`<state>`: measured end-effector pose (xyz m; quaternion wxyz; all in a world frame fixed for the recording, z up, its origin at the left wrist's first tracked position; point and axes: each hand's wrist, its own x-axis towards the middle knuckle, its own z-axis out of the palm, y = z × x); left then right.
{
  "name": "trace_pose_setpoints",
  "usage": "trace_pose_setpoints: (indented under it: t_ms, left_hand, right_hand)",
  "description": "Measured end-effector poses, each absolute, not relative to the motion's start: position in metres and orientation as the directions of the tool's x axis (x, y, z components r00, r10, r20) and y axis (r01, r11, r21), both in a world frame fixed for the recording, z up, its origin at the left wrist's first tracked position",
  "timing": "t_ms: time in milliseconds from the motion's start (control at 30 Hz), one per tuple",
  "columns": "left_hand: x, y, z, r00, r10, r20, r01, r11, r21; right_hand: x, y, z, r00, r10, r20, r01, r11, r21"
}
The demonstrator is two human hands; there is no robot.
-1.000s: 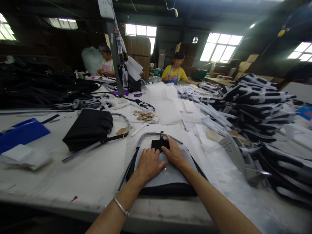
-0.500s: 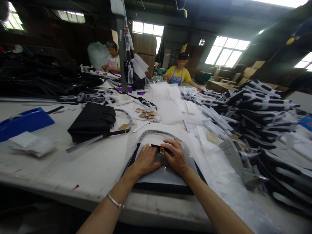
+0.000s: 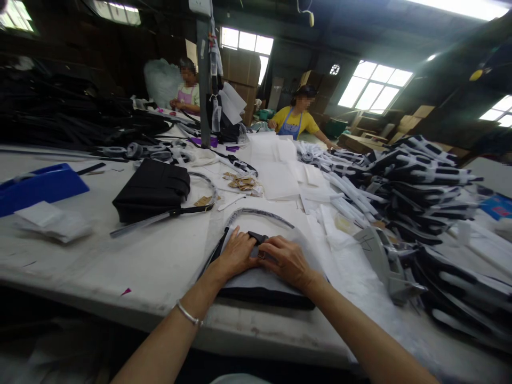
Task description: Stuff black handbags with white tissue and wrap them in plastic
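Flat in front of me lies a black handbag [image 3: 264,298] with a translucent sheet [image 3: 248,280] over its face. A wrapped, curved handle [image 3: 264,213] arches at its far side. Over the middle of the bag, my left hand [image 3: 238,253] has its fingers at the left of a short black strap tab [image 3: 258,236], its thumb reaching toward the tab's metal clasp [image 3: 262,254]. My right hand [image 3: 286,260] is closed on the clasp end from the right, fingers bent. The fingertips of both hands nearly meet, and the clasp is partly hidden.
Another black bag [image 3: 154,189] stands at left, near a blue bin-like piece [image 3: 44,186] and crumpled white wrapping [image 3: 52,221]. A tape dispenser [image 3: 384,261] and stacked wrapped black bags [image 3: 424,186] stand at right. White sheets [image 3: 276,178] lie ahead. Two co-workers sit beyond.
My right hand has come down and toward me, bending the tab and its clasp over toward the bag's face. My left thumb has moved up to the clasp.
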<state>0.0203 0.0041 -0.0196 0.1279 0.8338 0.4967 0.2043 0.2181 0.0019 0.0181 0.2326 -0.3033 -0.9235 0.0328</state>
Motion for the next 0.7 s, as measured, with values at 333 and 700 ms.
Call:
trace_pose_setpoints:
  t_ms: [333,700]
  left_hand:
    - [0.020,0.009,-0.012,0.167,0.942,0.290,0.775,-0.307,0.552]
    - [0.024,0.011,-0.016,0.042,0.934,0.356,0.787,-0.250,0.564]
  right_hand:
    - [0.245,-0.005,0.011,-0.638,0.613,0.466,0.467,0.789,-0.398]
    - [0.242,-0.023,0.009,-0.672,0.670,0.314,0.477,0.717,-0.508]
